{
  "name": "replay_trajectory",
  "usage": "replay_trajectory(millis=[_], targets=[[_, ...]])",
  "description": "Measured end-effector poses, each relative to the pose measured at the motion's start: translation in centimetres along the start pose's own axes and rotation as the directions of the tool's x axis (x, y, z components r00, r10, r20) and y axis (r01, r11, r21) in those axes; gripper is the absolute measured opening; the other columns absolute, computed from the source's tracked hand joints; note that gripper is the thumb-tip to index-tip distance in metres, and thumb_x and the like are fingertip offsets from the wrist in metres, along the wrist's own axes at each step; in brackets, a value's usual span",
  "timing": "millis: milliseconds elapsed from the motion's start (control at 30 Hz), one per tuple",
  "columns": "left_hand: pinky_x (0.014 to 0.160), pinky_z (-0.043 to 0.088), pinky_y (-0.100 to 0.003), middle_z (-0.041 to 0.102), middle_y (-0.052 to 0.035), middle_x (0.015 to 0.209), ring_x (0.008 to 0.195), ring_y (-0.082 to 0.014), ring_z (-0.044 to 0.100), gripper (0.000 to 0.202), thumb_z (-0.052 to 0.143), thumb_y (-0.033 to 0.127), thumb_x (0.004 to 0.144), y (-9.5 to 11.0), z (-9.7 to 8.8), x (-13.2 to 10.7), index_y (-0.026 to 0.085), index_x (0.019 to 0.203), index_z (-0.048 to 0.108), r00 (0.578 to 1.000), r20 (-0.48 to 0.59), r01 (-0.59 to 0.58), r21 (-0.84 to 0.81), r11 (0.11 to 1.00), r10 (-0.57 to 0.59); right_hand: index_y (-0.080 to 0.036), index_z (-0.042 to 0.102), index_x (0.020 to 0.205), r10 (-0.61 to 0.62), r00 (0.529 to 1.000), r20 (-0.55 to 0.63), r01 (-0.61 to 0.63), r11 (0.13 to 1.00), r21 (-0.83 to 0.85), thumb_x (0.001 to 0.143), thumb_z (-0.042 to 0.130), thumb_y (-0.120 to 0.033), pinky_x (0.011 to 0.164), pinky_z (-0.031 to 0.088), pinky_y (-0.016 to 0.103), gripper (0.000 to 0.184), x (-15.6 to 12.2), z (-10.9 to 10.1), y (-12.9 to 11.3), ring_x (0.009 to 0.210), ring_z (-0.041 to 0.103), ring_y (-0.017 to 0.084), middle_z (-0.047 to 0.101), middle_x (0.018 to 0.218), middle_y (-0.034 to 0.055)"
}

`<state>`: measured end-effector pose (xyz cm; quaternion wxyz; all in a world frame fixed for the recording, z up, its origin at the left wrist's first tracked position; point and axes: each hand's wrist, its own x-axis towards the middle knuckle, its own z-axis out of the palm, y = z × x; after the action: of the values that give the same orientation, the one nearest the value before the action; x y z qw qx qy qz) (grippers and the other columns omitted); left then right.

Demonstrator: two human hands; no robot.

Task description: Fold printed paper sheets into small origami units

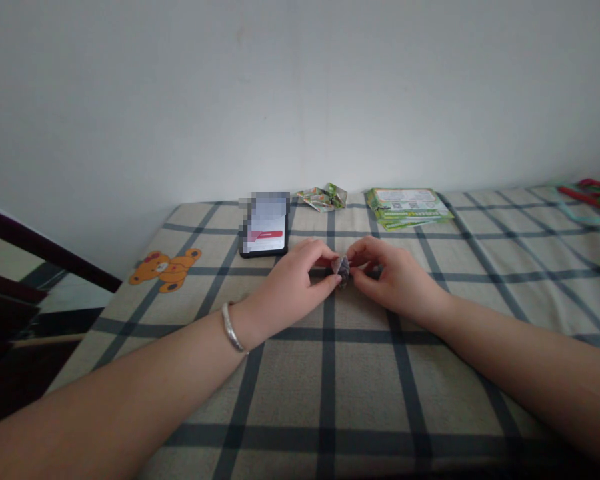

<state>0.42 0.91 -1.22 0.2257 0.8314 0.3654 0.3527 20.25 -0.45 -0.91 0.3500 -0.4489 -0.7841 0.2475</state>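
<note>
Between my two hands, just above the checked cloth, is a small greyish folded paper piece [343, 268]. My left hand [300, 273] pinches it from the left between thumb and fingertips; a silver bangle [233, 328] circles that wrist. On the other side, my right hand [387, 270] has its thumb and fingers closed at the piece's right edge. Its exact shape is partly covered by my fingertips. Beyond my hands, folded green-and-white paper pieces [324, 197] lie near the wall.
A phone [265, 227] with a lit screen lies behind my left hand. At the back right is a stack of green printed sheets [409, 205]. A bear figure [165, 270] marks the left side of the checked tablecloth [280, 393]. Red and green items [597, 197] sit far right.
</note>
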Motion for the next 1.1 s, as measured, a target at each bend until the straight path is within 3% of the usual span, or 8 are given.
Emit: replay_trajectory(millis=[167, 233, 367, 600, 733, 833, 967, 1100], targets=[[0.083, 0.051, -0.038, 0.061, -0.0029, 0.094, 0.090, -0.0181, 0.060, 0.015, 0.066, 0.017, 0.082, -0.2, 0.0, 0.1, 0.018, 0.095, 0.058, 1.000, 0.013, 0.027, -0.009, 1.000, -0.026, -0.023, 0.060, 0.098, 0.011, 1.000, 0.025, -0.010, 1.000, -0.028, 0.082, 0.059, -0.021, 0.073, 0.052, 0.029, 0.016, 0.0, -0.1, -0.1, 0.081, 0.067, 0.016, 0.071, 0.092, 0.0015], [0.091, 0.048, -0.044, 0.063, -0.0022, 0.093, 0.092, -0.0195, 0.060, 0.016, 0.068, 0.018, 0.080, -0.3, -0.1, 0.2, 0.019, 0.093, 0.059, 1.000, 0.001, 0.019, 0.049, 0.999, -0.019, -0.023, 0.061, 0.098, 0.020, 0.999, 0.025, -0.019, 0.999, -0.051, 0.082, 0.060, -0.023, 0.071, 0.051, 0.028, 0.016, 0.0, -0.1, -0.1, 0.080, 0.067, 0.016, 0.072, 0.091, 0.0012], [0.109, 0.028, -0.058, 0.068, 0.0007, 0.096, 0.098, -0.0207, 0.060, 0.020, 0.071, 0.019, 0.079, -0.4, -0.2, 0.3, 0.021, 0.095, 0.060, 1.000, -0.014, -0.008, 0.142, 0.990, 0.010, -0.023, 0.063, 0.096, 0.016, 1.000, 0.024, -0.015, 0.998, -0.064, 0.082, 0.060, -0.021, 0.070, 0.051, 0.027, 0.014, 0.0, -0.2, 0.0, 0.077, 0.066, 0.015, 0.072, 0.089, 0.0004], [0.108, 0.029, -0.056, 0.070, -0.0009, 0.100, 0.098, -0.0209, 0.063, 0.023, 0.070, 0.019, 0.079, -0.5, -0.3, 0.3, 0.022, 0.100, 0.061, 1.000, 0.001, -0.007, 0.151, 0.989, 0.007, -0.024, 0.069, 0.092, 0.001, 0.999, 0.036, 0.002, 0.996, -0.094, 0.082, 0.061, -0.021, 0.069, 0.049, 0.026, 0.013, 0.1, -0.5, 0.4, 0.078, 0.067, 0.015, 0.074, 0.087, -0.0021], [0.112, 0.022, -0.057, 0.070, 0.0012, 0.104, 0.100, -0.0190, 0.064, 0.030, 0.070, 0.019, 0.080, -0.7, -0.4, 0.3, 0.024, 0.107, 0.060, 1.000, 0.022, 0.009, 0.143, 0.990, -0.012, -0.025, 0.072, 0.091, 0.033, 0.999, 0.023, -0.032, 0.999, -0.044, 0.083, 0.060, -0.021, 0.069, 0.050, 0.026, 0.015, 0.3, -0.3, 0.9, 0.078, 0.068, 0.015, 0.075, 0.086, -0.0024], [0.111, 0.030, -0.051, 0.070, 0.0023, 0.105, 0.102, -0.0181, 0.063, 0.019, 0.067, 0.021, 0.084, -0.8, -0.5, 0.3, 0.025, 0.102, 0.064, 0.998, 0.065, -0.034, 0.151, 0.988, 0.025, -0.025, 0.074, 0.088, 0.047, 0.998, 0.030, -0.047, 0.999, 0.001, 0.083, 0.061, -0.021, 0.071, 0.051, 0.026, 0.014, 0.4, -0.3, 1.1, 0.080, 0.069, 0.015, 0.076, 0.087, -0.0023], [0.090, 0.049, -0.032, 0.070, -0.0006, 0.104, 0.099, -0.0160, 0.064, 0.017, 0.063, 0.019, 0.086, -1.0, -0.7, 0.2, 0.021, 0.102, 0.066, 0.994, 0.081, -0.084, 0.119, 0.989, 0.075, -0.025, 0.074, 0.089, 0.022, 0.999, 0.032, -0.020, 0.998, -0.052, 0.082, 0.060, -0.018, 0.070, 0.051, 0.025, 0.017, 0.3, -0.5, 1.0, 0.079, 0.069, 0.014, 0.076, 0.086, -0.0027], [0.090, 0.049, -0.032, 0.071, 0.0004, 0.103, 0.098, -0.0151, 0.064, 0.018, 0.062, 0.015, 0.086, -1.0, -0.9, 0.2, 0.022, 0.103, 0.067, 0.987, 0.131, -0.109, 0.142, 0.984, 0.091, -0.022, 0.074, 0.092, -0.125, 0.991, 0.057, 0.134, 0.970, -0.205, 0.083, 0.060, -0.017, 0.069, 0.050, 0.026, 0.017, 0.3, -0.9, 1.0, 0.077, 0.067, 0.015, 0.075, 0.085, -0.0004]])
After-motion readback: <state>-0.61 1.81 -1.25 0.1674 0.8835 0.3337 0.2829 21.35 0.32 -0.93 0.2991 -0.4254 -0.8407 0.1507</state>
